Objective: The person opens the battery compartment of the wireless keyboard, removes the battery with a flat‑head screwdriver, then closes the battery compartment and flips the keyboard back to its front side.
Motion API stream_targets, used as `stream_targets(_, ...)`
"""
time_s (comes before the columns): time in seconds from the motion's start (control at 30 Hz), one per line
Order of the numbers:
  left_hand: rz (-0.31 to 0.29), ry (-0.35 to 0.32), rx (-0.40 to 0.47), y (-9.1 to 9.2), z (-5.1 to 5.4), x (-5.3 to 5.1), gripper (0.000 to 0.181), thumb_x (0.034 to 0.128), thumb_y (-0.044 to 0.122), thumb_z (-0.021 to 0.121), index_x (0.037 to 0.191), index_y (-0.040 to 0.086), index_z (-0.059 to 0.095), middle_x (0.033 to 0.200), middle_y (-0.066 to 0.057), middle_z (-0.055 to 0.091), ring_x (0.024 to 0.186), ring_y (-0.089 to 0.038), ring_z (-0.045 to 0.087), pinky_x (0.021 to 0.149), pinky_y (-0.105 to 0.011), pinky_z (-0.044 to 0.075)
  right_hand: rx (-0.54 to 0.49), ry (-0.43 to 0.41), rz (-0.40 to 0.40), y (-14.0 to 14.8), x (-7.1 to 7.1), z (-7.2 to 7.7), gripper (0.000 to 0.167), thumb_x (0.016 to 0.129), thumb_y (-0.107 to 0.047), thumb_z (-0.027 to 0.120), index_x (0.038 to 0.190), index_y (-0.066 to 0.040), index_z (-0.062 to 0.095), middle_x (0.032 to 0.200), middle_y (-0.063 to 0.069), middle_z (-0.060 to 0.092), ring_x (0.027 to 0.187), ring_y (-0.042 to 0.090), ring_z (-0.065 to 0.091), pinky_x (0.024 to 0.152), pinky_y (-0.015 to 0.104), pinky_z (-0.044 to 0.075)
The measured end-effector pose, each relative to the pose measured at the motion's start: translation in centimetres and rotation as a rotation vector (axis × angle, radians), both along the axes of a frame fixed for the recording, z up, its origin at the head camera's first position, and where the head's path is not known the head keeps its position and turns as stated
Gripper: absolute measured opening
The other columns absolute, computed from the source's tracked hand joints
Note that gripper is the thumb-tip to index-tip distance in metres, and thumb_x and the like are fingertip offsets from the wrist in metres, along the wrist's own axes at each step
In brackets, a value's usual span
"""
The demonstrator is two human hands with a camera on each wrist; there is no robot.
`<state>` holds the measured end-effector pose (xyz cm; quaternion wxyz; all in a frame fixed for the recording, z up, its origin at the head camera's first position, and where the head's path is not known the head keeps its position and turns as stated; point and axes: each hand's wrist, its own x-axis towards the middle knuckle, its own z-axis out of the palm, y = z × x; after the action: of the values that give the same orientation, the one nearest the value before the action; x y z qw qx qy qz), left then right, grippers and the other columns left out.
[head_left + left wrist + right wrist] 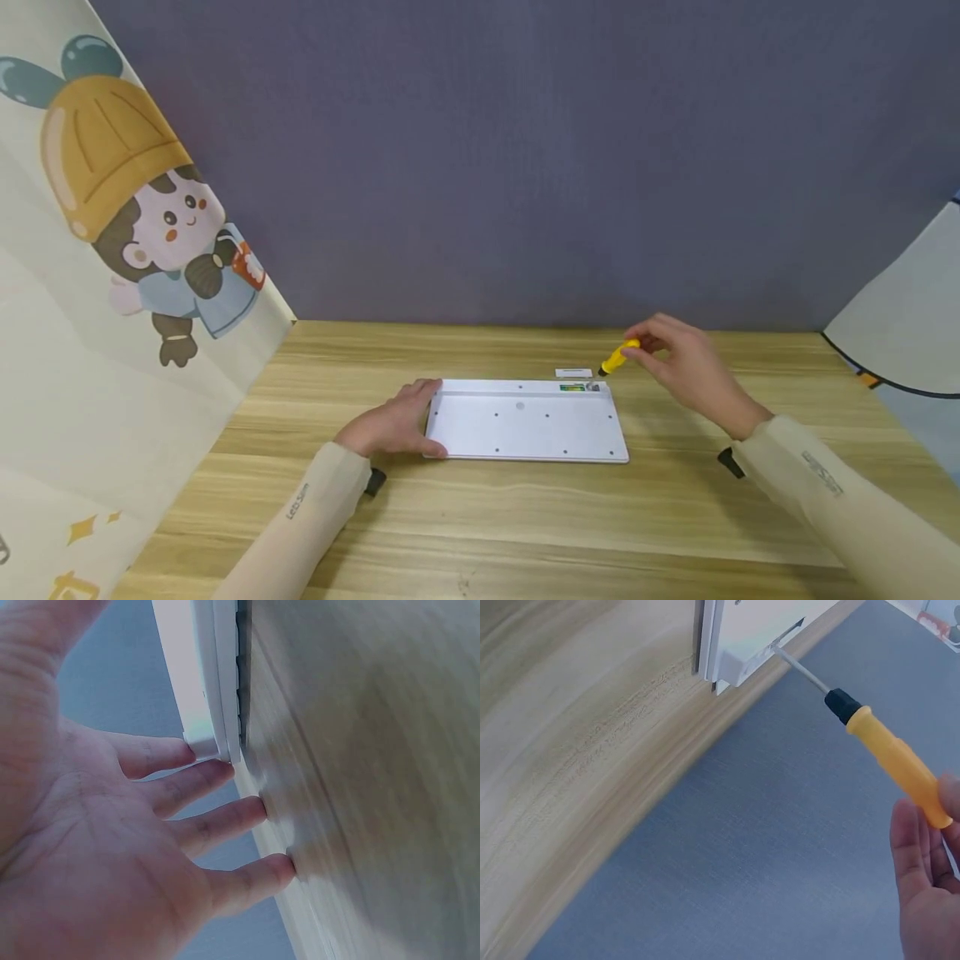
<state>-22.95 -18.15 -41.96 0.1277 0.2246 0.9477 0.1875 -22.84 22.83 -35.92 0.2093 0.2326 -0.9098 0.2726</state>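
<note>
Dark wall (510, 167) — wood-grain tabletop (465, 525)

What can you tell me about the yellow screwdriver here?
The screwdriver has a yellow, plastic-looking handle, a black collar and a thin, metallic-looking shaft. The right hand pinches the handle near its end, holding it tilted, handle up. Its tip is at the open battery slot of the white device; exactly what it touches there is unclear.
</note>
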Motion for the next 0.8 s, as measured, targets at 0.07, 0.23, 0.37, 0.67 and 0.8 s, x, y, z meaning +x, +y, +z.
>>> stream_targets(0.07, -0.001, -0.003, -0.008, 0.0, 0.0, 0.0, 0.112, 0.0668, 0.045, 0.083, 0.148, -0.001, 0.022, 0.149, -0.016, 0.028, 0.136, -0.032, 0.024, 0.107, -0.045, 0.028, 0.006, -0.005, 0.012, -0.1, -0.2, 0.0, 0.023, 0.078, -0.008, 0.077, 0.099, -0.013, 0.067, 0.089, -0.008, 0.058, 0.076, 0.009, 0.058, 0.064, 0.027, 0.051)
stream_targets(0.23, -0.003, -0.001, -0.023, 0.1, 0.0, -0.1, 0.113, 0.0665, 0.046, 0.083, 0.148, -0.001, 0.021, 0.149, -0.016, 0.028, 0.136, -0.031, 0.025, 0.106, -0.045, 0.029, 0.012, 0.010, 0.047, -0.5, -0.6, 0.1, 0.021, 0.079, -0.009, 0.077, 0.098, -0.013, 0.068, 0.087, -0.008, 0.058, 0.074, 0.008, 0.057, 0.062, 0.026, 0.050)
stream_targets(0.37, -0.004, 0.003, -0.024, 0.2, 0.1, 0.0, 0.113, 0.0656, 0.046, 0.084, 0.148, -0.001, 0.022, 0.148, -0.017, 0.029, 0.135, -0.032, 0.026, 0.105, -0.046, 0.031, 0.023, 0.012, 0.069, -0.9, -0.9, 0.4, 0.020, 0.079, -0.011, 0.076, 0.097, -0.014, 0.069, 0.085, -0.011, 0.057, 0.073, 0.007, 0.055, 0.061, 0.024, 0.048)
stream_targets(0.67, 0.000, -0.017, -0.009, 0.2, 0.1, 0.0, 0.112, 0.0667, 0.044, 0.084, 0.148, -0.002, 0.022, 0.149, -0.017, 0.028, 0.135, -0.032, 0.026, 0.105, -0.046, 0.030, 0.028, -0.051, 0.109, -1.5, -2.1, 1.1, 0.017, 0.078, -0.008, 0.077, 0.092, -0.014, 0.070, 0.083, -0.009, 0.058, 0.071, 0.007, 0.055, 0.062, 0.024, 0.049)
stream_targets(0.8, -0.003, -0.014, -0.015, 0.2, 0.2, 0.0, 0.112, 0.0672, 0.044, 0.084, 0.148, -0.001, 0.021, 0.149, -0.016, 0.028, 0.136, -0.032, 0.025, 0.106, -0.045, 0.029, 0.020, -0.124, 0.069, -1.5, -2.4, 1.5, 0.015, 0.078, -0.010, 0.077, 0.092, -0.011, 0.071, 0.083, -0.005, 0.061, 0.070, 0.011, 0.057, 0.061, 0.026, 0.050)
